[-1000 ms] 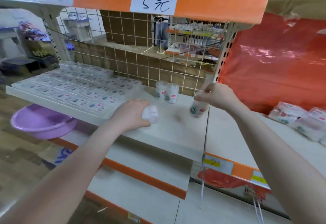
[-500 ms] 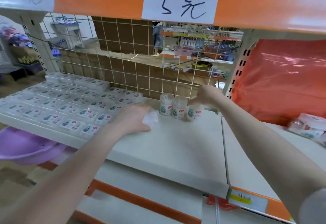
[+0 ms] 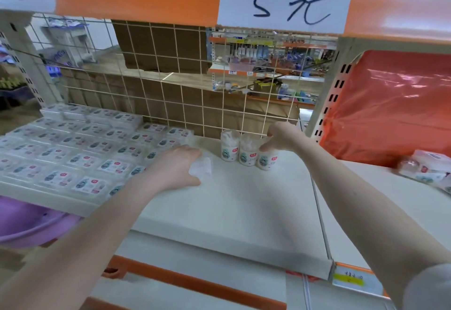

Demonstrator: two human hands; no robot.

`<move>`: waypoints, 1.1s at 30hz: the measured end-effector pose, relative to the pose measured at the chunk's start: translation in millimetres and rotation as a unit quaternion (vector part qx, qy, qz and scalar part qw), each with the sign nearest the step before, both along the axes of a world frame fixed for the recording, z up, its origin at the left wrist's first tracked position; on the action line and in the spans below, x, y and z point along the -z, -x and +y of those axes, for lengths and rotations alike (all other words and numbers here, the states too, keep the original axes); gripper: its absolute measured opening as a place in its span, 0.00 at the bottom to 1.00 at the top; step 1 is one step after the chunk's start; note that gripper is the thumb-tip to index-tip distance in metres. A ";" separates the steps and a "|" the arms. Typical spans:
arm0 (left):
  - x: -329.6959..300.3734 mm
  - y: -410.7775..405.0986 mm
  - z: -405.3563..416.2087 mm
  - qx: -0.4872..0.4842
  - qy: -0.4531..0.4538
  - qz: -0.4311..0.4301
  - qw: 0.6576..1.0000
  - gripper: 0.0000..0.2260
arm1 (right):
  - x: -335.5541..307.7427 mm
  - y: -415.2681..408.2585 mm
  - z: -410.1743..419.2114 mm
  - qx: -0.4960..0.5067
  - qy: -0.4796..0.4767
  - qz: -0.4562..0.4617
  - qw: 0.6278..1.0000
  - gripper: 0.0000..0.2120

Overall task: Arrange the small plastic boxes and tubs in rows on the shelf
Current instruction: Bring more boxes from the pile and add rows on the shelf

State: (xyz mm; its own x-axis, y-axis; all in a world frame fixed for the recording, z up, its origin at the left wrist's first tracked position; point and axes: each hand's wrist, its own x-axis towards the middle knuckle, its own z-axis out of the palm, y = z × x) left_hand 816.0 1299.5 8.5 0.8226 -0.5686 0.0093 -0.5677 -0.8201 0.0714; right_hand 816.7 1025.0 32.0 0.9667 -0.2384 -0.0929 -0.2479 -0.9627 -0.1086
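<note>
Three small clear tubs with labels stand in a row at the back of the white shelf point(image 3: 231, 202), against the wire grid. My right hand point(image 3: 280, 139) grips the top of the rightmost tub point(image 3: 268, 161), which stands on the shelf beside the middle tub point(image 3: 248, 155) and the left tub point(image 3: 229, 147). My left hand point(image 3: 175, 169) holds another white tub point(image 3: 201, 169) low over the shelf, a little in front of and left of the row. Flat clear plastic boxes point(image 3: 80, 158) lie in rows over the shelf's left part.
A wire grid back panel point(image 3: 195, 105) closes the shelf's rear. A purple basin point(image 3: 26, 224) sits below left. Red plastic sheeting point(image 3: 390, 105) and packaged boxes point(image 3: 427, 170) fill the neighbouring shelf on the right. An orange price strip hangs overhead.
My right hand carried a tub to the back of the shelf and set it down as third in the row. My left hand moved forward with its tub. The camera came closer.
</note>
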 end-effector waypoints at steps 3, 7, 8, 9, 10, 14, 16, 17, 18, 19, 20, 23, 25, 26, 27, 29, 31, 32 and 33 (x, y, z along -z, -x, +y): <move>-0.1 -1.9 5.5 0.002 0.000 -0.002 1.000 0.25 | 0.1 -0.9 1.5 0.001 0.002 0.000 1.000 0.25; 0.0 -2.1 9.2 0.007 -0.003 -0.003 1.000 0.24 | 2.5 -2.2 0.6 0.001 -0.002 -0.001 1.000 0.28; 0.1 -2.1 9.6 0.008 -0.003 -0.003 1.000 0.24 | 3.0 -2.3 0.8 -0.001 -0.006 -0.002 1.000 0.28; 0.2 -2.0 10.1 0.009 -0.004 -0.003 1.000 0.23 | 3.4 -2.0 0.8 -0.003 -0.009 -0.003 1.000 0.29; 0.1 -1.7 10.4 0.009 -0.004 -0.004 1.000 0.23 | 3.6 -1.2 0.8 -0.003 -0.013 -0.005 1.000 0.30; -3.2 -1.2 14.3 0.002 0.010 -0.014 1.000 0.22 | -1.8 9.9 2.1 -0.005 0.005 -0.038 0.999 0.26; -4.5 -1.8 19.1 -0.002 0.019 -0.017 1.000 0.22 | -5.6 20.1 6.9 -0.018 0.015 -0.097 0.995 0.23; -5.1 -2.1 22.4 -0.005 0.021 -0.018 1.000 0.22 | -7.5 26.1 11.0 -0.025 0.016 -0.126 0.992 0.22; -5.7 -2.6 25.9 -0.009 0.022 -0.020 1.000 0.22 | -8.7 31.6 16.0 -0.031 0.017 -0.150 0.988 0.22; -6.2 -3.5 29.9 -0.013 0.023 -0.020 0.999 0.23 | -9.3 36.4 21.6 -0.037 0.018 -0.167 0.985 0.21; -6.7 -4.5 34.1 -0.018 0.025 -0.019 0.999 0.23 | -8.9 40.4 28.1 -0.043 0.018 -0.179 0.983 0.19; -7.6 -9.6 48.9 -0.032 0.034 -0.011 0.999 0.24 | -2.5 47.0 52.7 -0.054 -0.002 -0.200 0.978 0.18; -7.1 -15.5 61.0 -0.034 0.035 -0.010 0.999 0.26 | 5.5 46.6 73.8 -0.061 -0.017 -0.198 0.978 0.19; -6.9 -18.2 66.2 -0.037 0.035 -0.010 0.999 0.27 | 10.4 45.7 83.8 -0.062 -0.033 -0.195 0.978 0.18; -6.5 -21.9 74.1 -0.040 0.036 -0.011 0.998 0.28 | 15.9 42.9 95.6 -0.065 -0.047 -0.191 0.978 0.18; -5.3 -31.5 92.2 -0.038 0.038 -0.013 0.998 0.30 | 27.6 34.1 119.3 -0.075 -0.047 -0.184 0.979 0.19; -4.3 -42.7 111.6 -0.027 0.038 -0.016 0.999 0.30 | 39.9 23.5 142.3 -0.079 -0.034 -0.177 0.980 0.19; -3.7 -48.7 121.6 -0.020 0.038 -0.016 0.999 0.29 | 45.8 18.3 153.0 -0.075 -0.030 -0.172 0.982 0.19; -3.0 -55.3 131.5 -0.014 0.037 -0.017 0.999 0.29 | 51.5 12.9 163.6 -0.064 -0.027 -0.165 0.984 0.20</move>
State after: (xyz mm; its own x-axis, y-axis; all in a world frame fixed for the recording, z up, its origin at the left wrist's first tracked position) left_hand 871.4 1431.0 11.5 0.8362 -0.5429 0.0777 -0.5485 -0.8285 0.1130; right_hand 803.8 1188.5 -19.5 0.9680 -0.1161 0.2227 -0.0675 -0.9744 -0.2144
